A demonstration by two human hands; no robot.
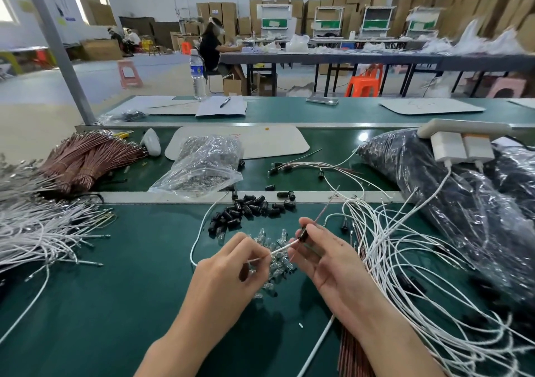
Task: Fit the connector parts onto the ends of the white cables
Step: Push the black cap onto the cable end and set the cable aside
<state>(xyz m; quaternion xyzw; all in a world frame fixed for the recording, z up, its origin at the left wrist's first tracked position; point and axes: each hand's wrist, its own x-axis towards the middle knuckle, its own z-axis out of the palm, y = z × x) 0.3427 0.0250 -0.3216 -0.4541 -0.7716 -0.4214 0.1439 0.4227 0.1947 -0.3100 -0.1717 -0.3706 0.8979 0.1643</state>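
My left hand [231, 264] pinches a white cable [282, 248] near its end, above the green bench. The cable's tip meets a small black connector [303, 234] pinched between the thumb and fingers of my right hand [324, 258]. A thin brown wire runs up and right out of the connector. Under my hands lies a heap of small clear glass bulbs [276, 264]. Just beyond them is a pile of loose black connectors [249, 209].
A tangle of white cables [405, 261] spreads to the right, and a bundle of white cables [37, 232] lies at the left with brown wire bundles [86, 156] behind it. A clear bag of parts [202, 162] and black plastic bags [451, 191] sit farther back.
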